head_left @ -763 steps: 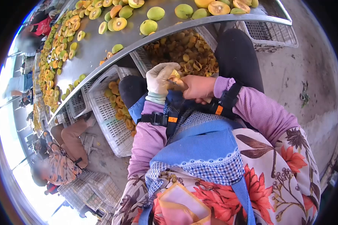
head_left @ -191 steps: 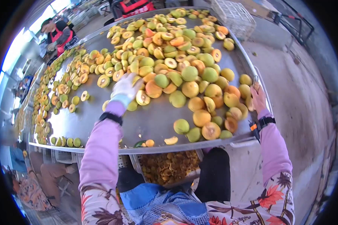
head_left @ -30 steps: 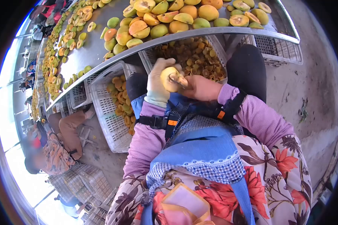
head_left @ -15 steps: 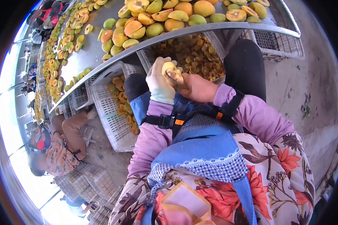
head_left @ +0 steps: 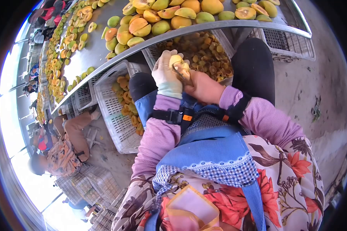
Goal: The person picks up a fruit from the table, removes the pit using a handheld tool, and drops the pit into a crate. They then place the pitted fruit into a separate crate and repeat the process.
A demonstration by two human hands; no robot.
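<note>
My left hand (head_left: 166,75), in a pale glove, is closed around a cut piece of yellow fruit (head_left: 176,60). Against it works my bare right hand (head_left: 205,87), its fingers wrapped around a small metal tool (head_left: 177,69). Only a thin dark part of that tool shows against the flesh; the grip hides the rest. Both hands meet above my lap, just short of a crate of hollowed fruit pieces (head_left: 206,57). On the metal table (head_left: 92,50) beyond lie green-orange fruits (head_left: 160,27), some whole and some halved.
A white plastic crate (head_left: 113,115) with more fruit pieces stands left of my knee. Another crate (head_left: 291,44) sits under the table's right end. The table's raised metal edge (head_left: 204,27) runs in front of me. To the left sits another person (head_left: 67,154).
Both hands stay together at the fruit. The tool's curved part, plainer before, now shows less and sits higher on the fruit. The whole view has shifted slightly.
</note>
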